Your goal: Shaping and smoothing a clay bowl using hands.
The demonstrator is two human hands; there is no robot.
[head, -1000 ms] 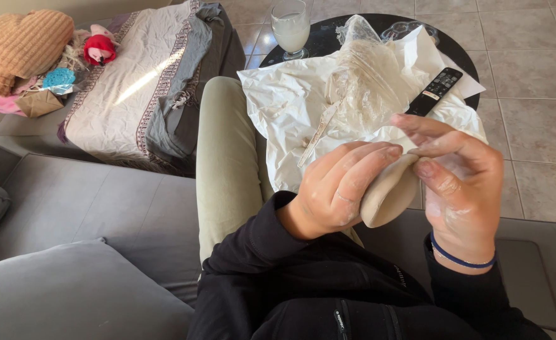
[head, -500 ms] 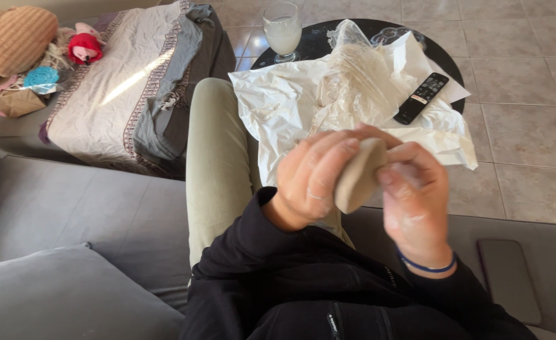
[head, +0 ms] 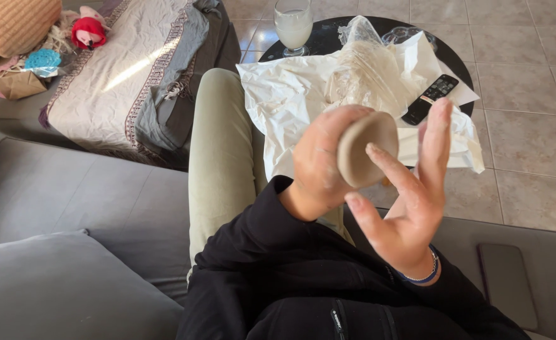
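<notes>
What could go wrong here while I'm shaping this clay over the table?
The clay disc sits in the left hand alone; the right hand is spread open, so it might slip. A fall could hit the remote control on the white paper. The glass of milky drink stands near the round table's edge.

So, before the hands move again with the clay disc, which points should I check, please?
1. Left hand has a grip on the clay disc: ok.
2. Right hand open, fingers spread beside the disc: ok.
3. Right hand touching the disc: cannot tell.
4. White paper covers the round table: ok.
5. Glass of milky drink upright, apart from the hands: ok.
6. Remote control lies on the paper, near the work: not ok.
</notes>
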